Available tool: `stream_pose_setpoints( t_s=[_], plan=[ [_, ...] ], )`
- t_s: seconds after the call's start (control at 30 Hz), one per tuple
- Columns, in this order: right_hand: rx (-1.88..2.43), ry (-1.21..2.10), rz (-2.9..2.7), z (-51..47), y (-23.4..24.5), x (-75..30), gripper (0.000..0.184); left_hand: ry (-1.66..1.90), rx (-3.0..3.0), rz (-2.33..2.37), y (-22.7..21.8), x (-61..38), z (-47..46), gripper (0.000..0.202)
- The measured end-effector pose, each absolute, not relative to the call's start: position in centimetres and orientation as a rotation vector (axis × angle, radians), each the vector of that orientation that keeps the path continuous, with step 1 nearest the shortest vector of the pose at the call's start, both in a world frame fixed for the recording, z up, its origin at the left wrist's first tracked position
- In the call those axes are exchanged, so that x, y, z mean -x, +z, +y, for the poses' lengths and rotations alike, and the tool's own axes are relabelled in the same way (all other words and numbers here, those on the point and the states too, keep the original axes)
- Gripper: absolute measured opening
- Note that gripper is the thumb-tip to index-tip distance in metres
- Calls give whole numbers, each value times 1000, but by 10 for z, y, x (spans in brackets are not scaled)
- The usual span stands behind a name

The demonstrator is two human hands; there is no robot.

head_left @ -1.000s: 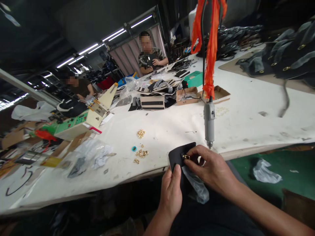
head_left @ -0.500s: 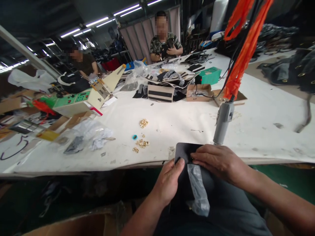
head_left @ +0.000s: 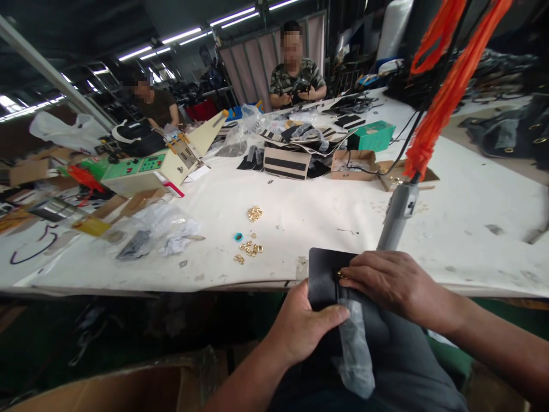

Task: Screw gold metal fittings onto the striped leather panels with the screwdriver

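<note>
A flat black panel [head_left: 321, 269] with rounded corners, leather-like, rests over my lap at the table's edge. My left hand [head_left: 302, 326] grips its left side, thumb stretched across the front onto the top of a strip wrapped in clear plastic [head_left: 357, 355]. At the panel's upper part, my right hand [head_left: 386, 280] pinches a small gold metal fitting [head_left: 341, 274] against the surface. The fingers partly cover that fitting, so its exact shape is hidden. Just behind the right hand hangs a grey electric screwdriver [head_left: 397, 214], its tip out of sight.
Gold fittings [head_left: 254, 213] lie in small piles on the white table [head_left: 300, 209], beside a blue ring [head_left: 238, 237]. Farther back are cardboard trays [head_left: 354, 166], a green box [head_left: 373, 137] and stacked panels. A machine [head_left: 150, 166] stands left. Two people sit beyond.
My left thumb has slid right from the panel's edge onto the plastic-wrapped strip. More of the gold fitting shows at my right fingertips. The view has shifted slightly left.
</note>
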State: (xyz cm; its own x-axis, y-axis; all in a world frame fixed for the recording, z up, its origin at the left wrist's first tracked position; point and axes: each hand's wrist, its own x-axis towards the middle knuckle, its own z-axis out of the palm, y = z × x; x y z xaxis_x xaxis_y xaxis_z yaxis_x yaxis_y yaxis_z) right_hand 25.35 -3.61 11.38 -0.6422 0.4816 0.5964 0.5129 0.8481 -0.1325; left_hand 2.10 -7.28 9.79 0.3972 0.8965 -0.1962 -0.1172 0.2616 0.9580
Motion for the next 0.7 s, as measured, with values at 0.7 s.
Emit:
stream_pose_setpoints(
  t_s=[0.7],
  plan=[
    [1037, 239, -1812, -72, 80, -214, 26, 1099, -1020, 1089, 84, -33, -83, 33]
  ],
)
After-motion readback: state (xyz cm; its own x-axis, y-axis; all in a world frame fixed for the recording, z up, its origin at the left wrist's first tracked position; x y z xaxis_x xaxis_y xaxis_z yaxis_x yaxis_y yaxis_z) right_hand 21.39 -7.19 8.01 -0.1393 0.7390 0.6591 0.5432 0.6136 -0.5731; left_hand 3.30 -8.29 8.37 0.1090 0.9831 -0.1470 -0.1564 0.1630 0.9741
